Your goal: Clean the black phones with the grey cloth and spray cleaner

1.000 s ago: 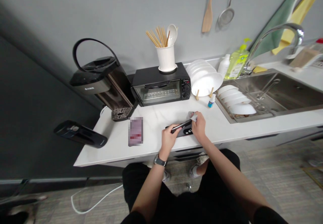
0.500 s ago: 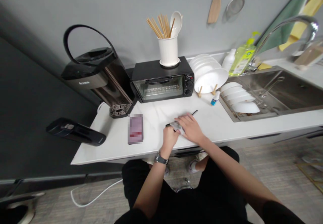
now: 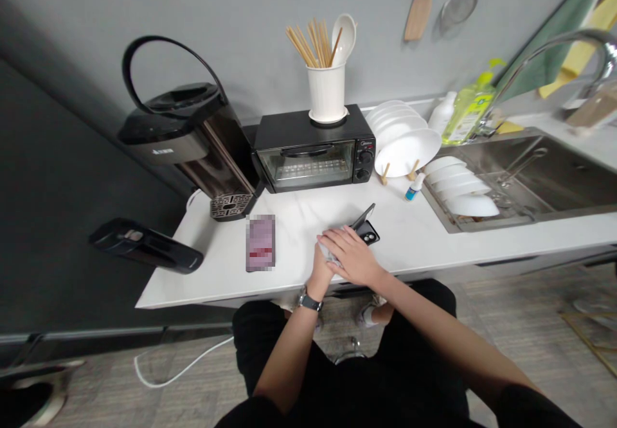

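A dark folding phone lies in front of me at the counter's front edge, its camera lenses facing up and a thin panel tilted up behind them. My left hand, with a watch on the wrist, is closed at the phone's near left end; its fingertips are hidden. Over it lies my right hand, fingers together, pressing a pale grey-white cloth that shows only in part under them. To the left, a second phone, its face blurred out, rests flat. A small blue-and-white spray bottle stands to the right.
Behind are a toaster oven with a white utensil holder on top and a water dispenser. A black bottle-shaped object is at the left edge. White plates and a sink with bowls are right.
My right hand has slid left and nearer, over my left hand. The phone's camera end now shows, with the panel standing up from it. The view has shifted slightly.
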Tool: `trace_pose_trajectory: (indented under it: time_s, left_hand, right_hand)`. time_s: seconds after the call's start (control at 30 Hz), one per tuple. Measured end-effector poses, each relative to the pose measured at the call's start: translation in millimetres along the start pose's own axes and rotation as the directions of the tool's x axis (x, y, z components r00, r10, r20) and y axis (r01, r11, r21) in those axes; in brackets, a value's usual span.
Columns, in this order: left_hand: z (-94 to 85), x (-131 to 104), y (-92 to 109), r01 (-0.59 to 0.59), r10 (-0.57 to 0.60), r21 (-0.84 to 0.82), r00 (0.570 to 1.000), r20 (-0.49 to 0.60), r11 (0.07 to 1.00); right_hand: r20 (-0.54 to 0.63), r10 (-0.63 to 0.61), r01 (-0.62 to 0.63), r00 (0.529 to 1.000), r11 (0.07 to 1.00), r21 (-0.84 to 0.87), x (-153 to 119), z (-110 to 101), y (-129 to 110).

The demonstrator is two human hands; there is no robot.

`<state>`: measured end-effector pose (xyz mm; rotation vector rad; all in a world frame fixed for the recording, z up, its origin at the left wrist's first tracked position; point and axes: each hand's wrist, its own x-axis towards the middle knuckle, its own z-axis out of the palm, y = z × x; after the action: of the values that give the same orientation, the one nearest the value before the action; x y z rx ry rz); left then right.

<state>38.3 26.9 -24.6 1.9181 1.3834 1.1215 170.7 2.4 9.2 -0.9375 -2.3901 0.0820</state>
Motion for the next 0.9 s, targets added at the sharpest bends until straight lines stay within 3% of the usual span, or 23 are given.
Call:
trace_pose_trajectory:
  time_s: [0.1,0.2,0.27,0.33,0.5,0.6,0.67,0.73,0.83,0.9]
  left_hand:
    - [-1.7,2,9,-0.024,0.024,0.005,0.999,0.031,1.0]
    - [-3.7,3,20,-0.077,0.08,-0.05,0.996,0.046,0.996]
    - [-4.1,3,23,-0.099,0.103,-0.08,0.994,0.048,0.992]
    - [-3.3,2,23,-0.095,0.098,-0.069,0.994,0.041,0.993]
    - [0.0,0,10,-0.042,0.042,0.044,0.999,0.01,0.998]
    - [-0.5,-1,5,-0.033,0.032,0.057,0.999,0.005,0.998]
    - [-1.9,-1,8,-0.036,0.035,0.058,0.999,0.017,0.998]
    - [-3.5,0,13,-0.055,0.054,0.033,0.998,0.031,0.998]
    - [-4.7,1,23,-0.104,0.107,-0.041,0.993,0.056,0.994]
    - [-4.2,1,26,-0.113,0.117,-0.066,0.991,0.058,0.991]
  right_hand:
    - [-0.098,0.142,-0.146,0.985,0.989,-0.033,0,-13,41]
    - [-0.24,0.297,-0.32,0.924,0.946,-0.06,4,-30,84]
    - [-0.312,0.363,-0.404,0.878,0.912,-0.073,8,-37,97]
    - [-0.32,0.374,-0.413,0.87,0.909,-0.062,10,-35,90]
    - [-0.117,0.183,-0.177,0.976,0.982,0.063,5,-8,16]
    - [-0.04,0.078,-0.076,0.996,0.995,0.064,3,-1,0]
    - [-0.06,0.089,-0.088,0.994,0.996,0.021,2,-6,19]
    - [-0.135,0.187,-0.191,0.973,0.981,-0.018,3,-17,54]
    - [-0.28,0.345,-0.37,0.896,0.928,-0.039,5,-33,103]
    - [-0.332,0.389,-0.429,0.859,0.902,-0.052,7,-37,113]
